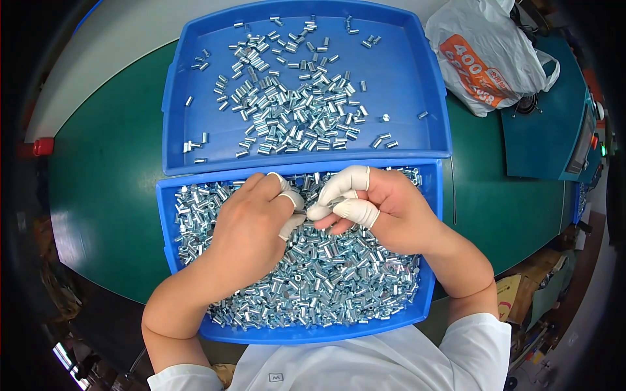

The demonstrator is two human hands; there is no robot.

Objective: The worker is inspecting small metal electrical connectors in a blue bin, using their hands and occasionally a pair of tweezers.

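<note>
Both my hands meet over the near blue tray [168,215], which is filled with small shiny metal sleeves [326,280]. White finger cots cover the thumb and some fingers on each hand. My left hand [251,215] is closed, its fingertips pinched around what looks like a metal sleeve, mostly hidden. Close beside it, my right hand [385,205] pinches a metal sleeve [336,202] between thumb and fingers. The fingertips of the two hands nearly touch.
Beyond the near tray stands a second blue tray [398,58] with a looser heap of sleeves [293,107]. A white plastic bag [489,52] lies at the far right, beside a teal machine [548,124]. The green table [104,176] carries both trays. A red object [44,146] is at the left edge.
</note>
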